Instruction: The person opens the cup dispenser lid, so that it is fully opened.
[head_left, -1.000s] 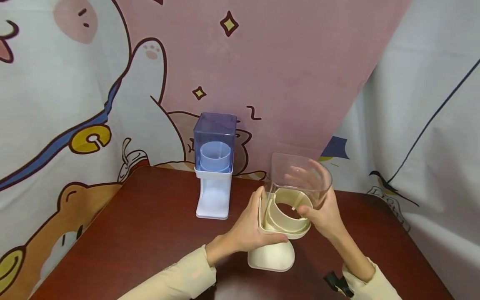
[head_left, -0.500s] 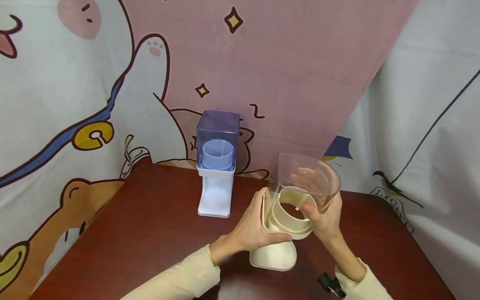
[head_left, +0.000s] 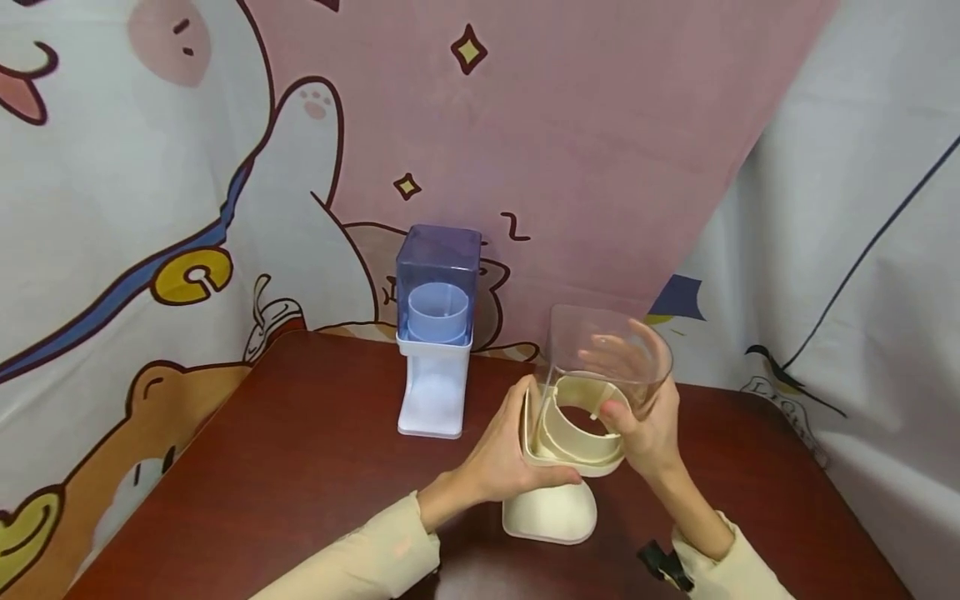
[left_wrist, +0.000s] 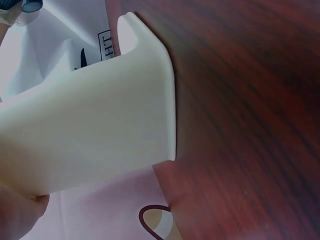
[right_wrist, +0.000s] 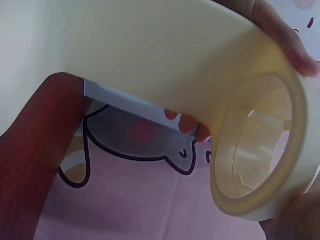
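In the head view, a cream dispenser stand with a round collar on top stands on the table at right of centre. Over that collar sits a clear plastic container. My left hand grips the stand's upper rim from the left, thumb across the front. From the right, my right hand holds the clear container, its fingers seen through the far wall. The left wrist view has the stand's cream body close up. Seen from below in the right wrist view, the collar is an open ring.
A second dispenser, with a white stand and a bluish-purple container, stands behind and to the left. The dark red table ends at a printed cloth behind it. A black strap lies by the right cuff.
Almost nothing has changed: both hands keep their hold on the stand and the clear container. The head view has shifted slightly.
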